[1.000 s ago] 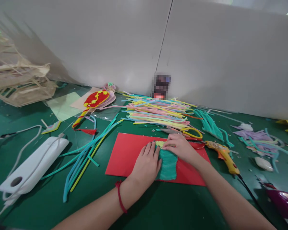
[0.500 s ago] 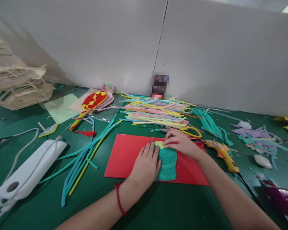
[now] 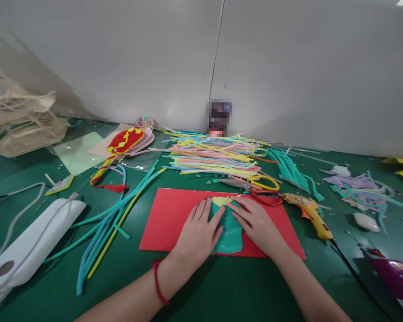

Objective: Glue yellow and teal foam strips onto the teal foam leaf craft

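A red card [image 3: 168, 219] lies in front of me, with a teal fuzzy panel [image 3: 230, 239] made of pipe-cleaner rows on its middle. Along the panel's top is a small pale-yellow fuzzy section [image 3: 220, 201]. My left hand [image 3: 198, 228] rests on the panel's left side, fingers stretched out, the tips by the yellow section. On the opposite side, my right hand [image 3: 257, 221] lies flat with fingers extended, its tips touching the upper right of the panel. Neither hand grips anything I can see. Part of the panel is covered by the fingers.
Behind the card lie loose pipe cleaners [image 3: 215, 156] and scissors [image 3: 248, 183]. A yellow glue gun [image 3: 309, 210] with a cord sits at right, near a purple device [image 3: 394, 277]. At left are a white power strip [image 3: 36, 241] and a red-yellow fan-shaped craft [image 3: 126, 141].
My right hand has shifted from a bent-finger pose at the panel's top to lying flat along its right side, uncovering the scissors. My left hand stays on the panel. The view has turned slightly.
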Demonstrator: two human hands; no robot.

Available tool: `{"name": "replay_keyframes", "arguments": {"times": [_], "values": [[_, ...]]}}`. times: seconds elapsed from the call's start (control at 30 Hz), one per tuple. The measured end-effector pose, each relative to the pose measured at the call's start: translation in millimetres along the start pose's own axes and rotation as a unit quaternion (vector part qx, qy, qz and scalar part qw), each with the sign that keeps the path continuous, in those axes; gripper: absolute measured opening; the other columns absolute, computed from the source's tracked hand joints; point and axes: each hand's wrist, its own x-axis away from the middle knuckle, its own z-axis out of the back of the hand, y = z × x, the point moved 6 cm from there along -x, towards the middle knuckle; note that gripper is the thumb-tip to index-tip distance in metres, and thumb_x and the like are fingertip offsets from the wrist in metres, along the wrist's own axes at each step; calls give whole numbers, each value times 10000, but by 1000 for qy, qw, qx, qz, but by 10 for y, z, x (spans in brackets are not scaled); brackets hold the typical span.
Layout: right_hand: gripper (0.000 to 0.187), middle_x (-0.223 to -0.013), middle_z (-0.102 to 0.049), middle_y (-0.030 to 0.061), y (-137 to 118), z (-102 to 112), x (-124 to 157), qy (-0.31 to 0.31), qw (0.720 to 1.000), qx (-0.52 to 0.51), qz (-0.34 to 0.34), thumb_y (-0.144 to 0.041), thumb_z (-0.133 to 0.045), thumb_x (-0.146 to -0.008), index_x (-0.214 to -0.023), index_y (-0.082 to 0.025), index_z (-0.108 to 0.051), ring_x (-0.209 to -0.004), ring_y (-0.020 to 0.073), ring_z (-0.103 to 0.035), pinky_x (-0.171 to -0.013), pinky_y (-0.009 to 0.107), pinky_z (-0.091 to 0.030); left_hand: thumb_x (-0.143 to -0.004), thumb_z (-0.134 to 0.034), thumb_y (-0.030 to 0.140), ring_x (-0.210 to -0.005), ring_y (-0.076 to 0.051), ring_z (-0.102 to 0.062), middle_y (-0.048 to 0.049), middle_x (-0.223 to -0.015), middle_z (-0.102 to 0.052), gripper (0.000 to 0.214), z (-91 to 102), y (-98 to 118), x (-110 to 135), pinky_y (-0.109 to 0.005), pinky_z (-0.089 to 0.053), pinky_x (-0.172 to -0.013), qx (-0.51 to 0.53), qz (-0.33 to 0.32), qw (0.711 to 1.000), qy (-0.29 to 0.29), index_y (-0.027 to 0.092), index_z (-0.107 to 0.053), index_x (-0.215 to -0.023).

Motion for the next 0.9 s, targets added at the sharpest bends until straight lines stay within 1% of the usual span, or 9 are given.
{"name": "replay_keyframes", "arguments": {"times": [0.13,0.3,0.4,0.47,0.53,0.67,0.9], "values": [[343,-1283,-597,61,52,-32,33,-3,1000,-27,-12,-326,-406,-948,-1217,-299,-616,-1178,234,-552,-979,448,-479,-938,-419,379,-1258,-308,-473,-169,-1405,-459,429,5,3,11,-455,-439,-970,0,2,1000,-1,234,-465,-1340],[362,-1348,-545,47,54,-39,33,-28,998,-55,-8,-324,-395,-951,-1256,-287,-586,-1229,225,-517,-1004,426,-468,-938,-412,387,-1258,-303,-470,-153,-1411,-454,440,9,1,27,-455,-443,-966,5,4,1000,2,250,-453,-1354],[366,-1396,-492,50,62,-49,46,-46,998,-51,-14,-324,-391,-952,-1253,-270,-591,-1283,230,-459,-1027,440,-444,-942,-401,382,-1266,-302,-461,-150,-1419,-445,427,6,-5,35,-456,-438,-977,14,9,1000,0,255,-467,-1344],[364,-1428,-450,40,72,-53,59,-54,997,-44,-24,-328,-396,-950,-1256,-282,-588,-1322,238,-404,-1044,458,-422,-944,-394,382,-1266,-302,-460,-146,-1421,-444,422,0,-7,39,-458,-437,-978,18,14,1000,-2,257,-474,-1339],[364,-1446,-425,28,73,-54,71,-60,997,-41,-28,-331,-403,-948,-1268,-303,-574,-1338,242,-378,-1045,463,-419,-945,-393,381,-1269,-303,-455,-141,-1426,-439,420,-7,-6,42,-462,-432,-982,17,19,1000,-3,259,-475,-1339],[374,-1451,-417,29,57,-50,79,-68,996,-43,-27,-327,-404,-946,-1289,-311,-551,-1330,241,-389,-1031,452,-435,-942,-409,367,-1287,-293,-434,-133,-1440,-420,424,-21,1,49,-457,-414,-1004,17,28,999,-4,262,-460,-1350],[365,-1427,-456,46,34,-25,79,-52,998,-33,-25,-316,-408,-942,-1262,-284,-578,-1309,244,-422,-1035,451,-434,-934,-430,339,-1288,-306,-433,-160,-1438,-414,429,-18,14,45,-470,-424,-996,10,22,1000,-6,243,-458,-1351]]}}
